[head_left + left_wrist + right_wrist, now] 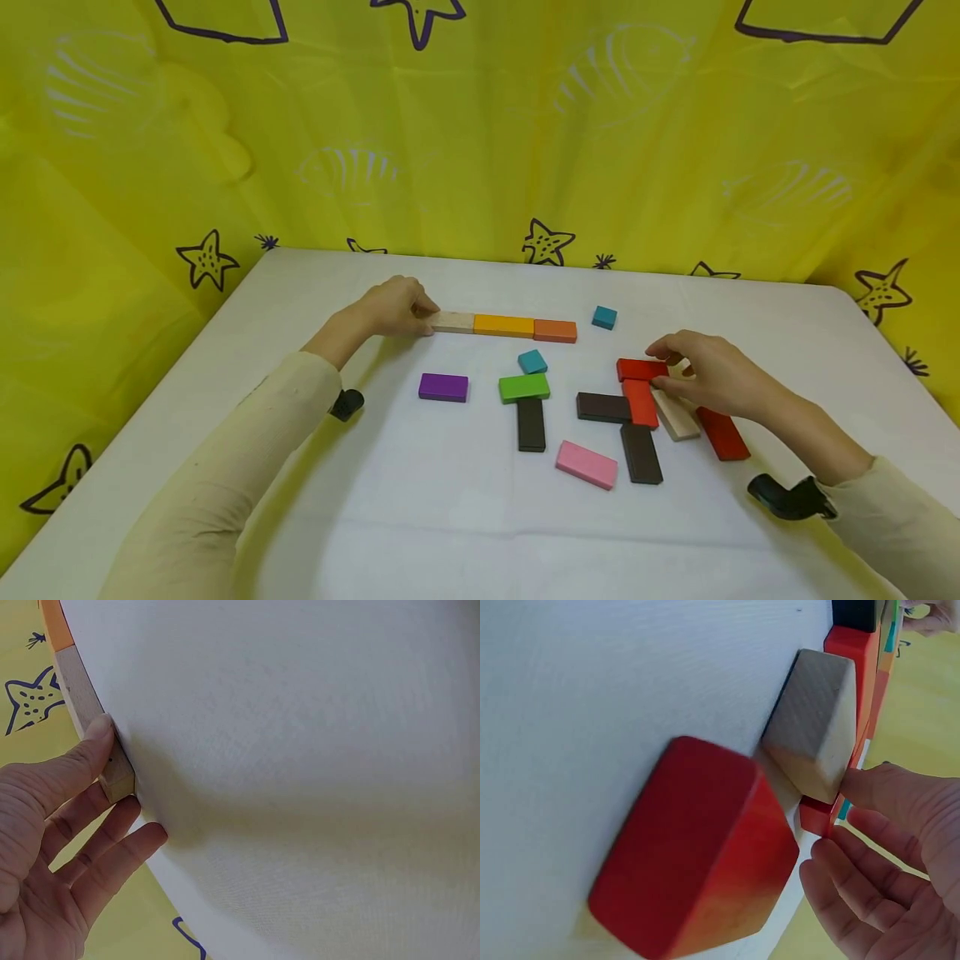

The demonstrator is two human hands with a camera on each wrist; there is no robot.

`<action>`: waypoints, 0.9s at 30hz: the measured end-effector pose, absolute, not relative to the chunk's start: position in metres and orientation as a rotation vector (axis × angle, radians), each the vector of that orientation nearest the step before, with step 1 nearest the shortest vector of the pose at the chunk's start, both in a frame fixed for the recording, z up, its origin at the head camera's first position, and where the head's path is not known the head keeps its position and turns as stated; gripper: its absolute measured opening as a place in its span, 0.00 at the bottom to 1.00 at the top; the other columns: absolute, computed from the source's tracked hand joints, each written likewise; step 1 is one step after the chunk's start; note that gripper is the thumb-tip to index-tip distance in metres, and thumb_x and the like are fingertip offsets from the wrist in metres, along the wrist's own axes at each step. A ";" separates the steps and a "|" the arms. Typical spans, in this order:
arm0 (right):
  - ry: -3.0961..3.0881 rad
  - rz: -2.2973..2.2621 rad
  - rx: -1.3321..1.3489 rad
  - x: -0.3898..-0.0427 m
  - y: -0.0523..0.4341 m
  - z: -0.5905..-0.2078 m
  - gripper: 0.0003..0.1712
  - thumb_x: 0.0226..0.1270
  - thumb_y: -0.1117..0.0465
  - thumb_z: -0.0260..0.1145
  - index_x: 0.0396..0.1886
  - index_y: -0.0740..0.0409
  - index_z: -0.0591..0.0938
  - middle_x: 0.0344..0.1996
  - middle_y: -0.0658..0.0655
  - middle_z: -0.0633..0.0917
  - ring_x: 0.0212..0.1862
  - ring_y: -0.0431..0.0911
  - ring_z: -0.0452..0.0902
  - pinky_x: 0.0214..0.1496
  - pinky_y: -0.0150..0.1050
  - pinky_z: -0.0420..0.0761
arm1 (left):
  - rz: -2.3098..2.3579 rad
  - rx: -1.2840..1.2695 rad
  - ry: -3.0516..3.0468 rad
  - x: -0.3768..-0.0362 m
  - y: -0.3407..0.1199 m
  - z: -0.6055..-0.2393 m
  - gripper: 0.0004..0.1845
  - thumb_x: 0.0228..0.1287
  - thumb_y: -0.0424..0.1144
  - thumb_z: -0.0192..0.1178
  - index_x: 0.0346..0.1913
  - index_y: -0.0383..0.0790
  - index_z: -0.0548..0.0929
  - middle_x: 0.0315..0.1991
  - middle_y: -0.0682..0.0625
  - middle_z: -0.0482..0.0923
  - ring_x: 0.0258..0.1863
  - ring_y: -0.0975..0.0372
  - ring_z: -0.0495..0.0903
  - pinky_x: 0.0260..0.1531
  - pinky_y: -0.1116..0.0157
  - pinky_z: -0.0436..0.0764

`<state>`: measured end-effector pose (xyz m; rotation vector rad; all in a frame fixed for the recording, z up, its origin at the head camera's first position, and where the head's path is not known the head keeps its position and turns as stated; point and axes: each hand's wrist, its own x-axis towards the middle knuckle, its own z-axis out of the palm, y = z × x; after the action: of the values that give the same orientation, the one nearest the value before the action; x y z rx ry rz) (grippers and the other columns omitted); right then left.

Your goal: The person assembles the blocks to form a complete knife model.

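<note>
My left hand (397, 308) pinches the left end of a plain wooden block (454, 322) between thumb and fingers. That block begins a straight row, followed by a yellow-orange block (504, 326) and an orange block (555, 332). On the right, my right hand (708, 371) has thumb and fingers around the right end of a red block (633, 369), partly hidden by them. A second red block (641, 404) lies below it, beside a plain wooden block (677, 417) near the thumb. A darker red block (705, 840) is close to the right wrist camera.
Around the middle lie a purple block (443, 387), a green block (524, 387), a pink block (587, 465) and several dark blocks (531, 425). Two small teal blocks (604, 317) are farther back. A yellow curtain (480, 125) hangs behind the white table (420, 517).
</note>
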<state>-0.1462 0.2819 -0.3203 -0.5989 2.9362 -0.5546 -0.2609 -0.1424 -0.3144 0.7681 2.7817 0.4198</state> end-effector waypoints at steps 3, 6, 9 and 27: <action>2.932 -0.562 -0.593 -0.147 0.281 -0.321 0.20 0.57 0.61 0.72 0.49 0.63 0.81 0.42 0.57 0.83 0.43 0.51 0.78 0.42 0.47 0.80 | 0.422 0.768 2.786 -0.261 -0.142 -0.314 0.20 0.55 0.38 0.70 0.52 0.38 0.84 0.41 0.46 0.80 0.39 0.57 0.72 0.39 0.59 0.73; 2.901 -0.600 -0.586 -0.148 0.280 -0.321 0.19 0.57 0.63 0.71 0.48 0.64 0.81 0.42 0.57 0.83 0.42 0.51 0.78 0.41 0.45 0.80 | 0.431 0.769 2.782 -0.261 -0.143 -0.314 0.20 0.55 0.38 0.70 0.52 0.38 0.84 0.41 0.46 0.80 0.38 0.57 0.72 0.38 0.60 0.73; 2.871 -0.625 -0.578 -0.148 0.279 -0.319 0.18 0.57 0.65 0.70 0.48 0.64 0.81 0.42 0.58 0.83 0.43 0.52 0.78 0.41 0.44 0.81 | 0.429 0.769 2.779 -0.261 -0.143 -0.315 0.20 0.55 0.39 0.70 0.52 0.38 0.84 0.41 0.46 0.80 0.39 0.57 0.72 0.39 0.60 0.73; 2.870 -0.576 -0.560 -0.159 0.278 -0.321 0.17 0.55 0.63 0.72 0.44 0.63 0.82 0.33 0.52 0.81 0.36 0.45 0.74 0.35 0.35 0.78 | 0.424 0.758 2.785 -0.261 -0.142 -0.316 0.20 0.56 0.39 0.70 0.52 0.39 0.84 0.41 0.47 0.80 0.39 0.57 0.72 0.39 0.60 0.72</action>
<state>-0.1593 0.2783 -0.3213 -0.5597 2.8698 -0.5758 -0.2605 -0.1423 -0.3162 0.7579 2.7849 0.4236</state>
